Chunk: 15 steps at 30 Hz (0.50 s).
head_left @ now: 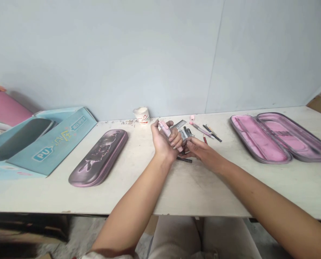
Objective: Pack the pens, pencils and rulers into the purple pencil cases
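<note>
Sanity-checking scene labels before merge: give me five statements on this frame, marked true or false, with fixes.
1. The left hand holds a pink pen-shaped item. True.
2. The right hand is inside the open pencil case. False: it is beside the left hand, apart from that case.
3. The closed pencil case lies between the light-blue box and the hands. True.
4. The paper cup lies on its side. False: it stands upright.
5. The open pencil case shows a pink inside. True.
</note>
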Available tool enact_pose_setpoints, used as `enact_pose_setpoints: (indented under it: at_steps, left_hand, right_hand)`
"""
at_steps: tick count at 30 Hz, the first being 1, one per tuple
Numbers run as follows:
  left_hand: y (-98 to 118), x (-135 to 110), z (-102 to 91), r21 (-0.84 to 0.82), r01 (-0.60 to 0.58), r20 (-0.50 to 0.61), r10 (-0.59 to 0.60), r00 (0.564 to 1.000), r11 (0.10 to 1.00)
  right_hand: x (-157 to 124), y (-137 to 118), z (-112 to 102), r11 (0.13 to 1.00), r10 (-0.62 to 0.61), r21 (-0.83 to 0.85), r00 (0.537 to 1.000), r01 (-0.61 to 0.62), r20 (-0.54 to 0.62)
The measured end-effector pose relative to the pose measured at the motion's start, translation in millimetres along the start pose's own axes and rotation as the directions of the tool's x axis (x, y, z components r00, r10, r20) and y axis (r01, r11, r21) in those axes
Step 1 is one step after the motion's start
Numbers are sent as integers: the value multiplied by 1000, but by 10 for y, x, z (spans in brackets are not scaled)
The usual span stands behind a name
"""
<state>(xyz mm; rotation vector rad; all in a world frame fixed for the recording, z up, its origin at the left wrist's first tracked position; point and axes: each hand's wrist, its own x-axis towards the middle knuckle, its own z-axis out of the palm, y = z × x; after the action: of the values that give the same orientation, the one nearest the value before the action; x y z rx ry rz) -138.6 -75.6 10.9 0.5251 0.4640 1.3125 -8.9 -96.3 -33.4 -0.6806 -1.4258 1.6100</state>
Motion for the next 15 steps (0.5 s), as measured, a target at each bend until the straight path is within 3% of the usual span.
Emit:
enact_pose_setpoints:
  at_steps: [5, 9, 12, 15]
  left_hand:
    - [-33, 21, 139, 39, -36, -39, 38, 999, 999]
    - [-161, 98, 387, 74, -41, -26, 43, 999, 996]
    - [-394, 205, 634, 116, -29, -14, 31, 999, 993]
    - [-741, 343, 883, 216, 0, 17, -4, 1000, 976]
  right_hand:
    - [-15, -118, -42, 1000, 25, -12, 999, -25, -29]
    - [-78, -208, -191, 996, -5, -86, 994, -5, -107]
    - [-189, -264, -408, 978, -77, -208, 968, 26, -238]
    - [-392, -352, -718, 937, -161, -350, 896, 7, -413]
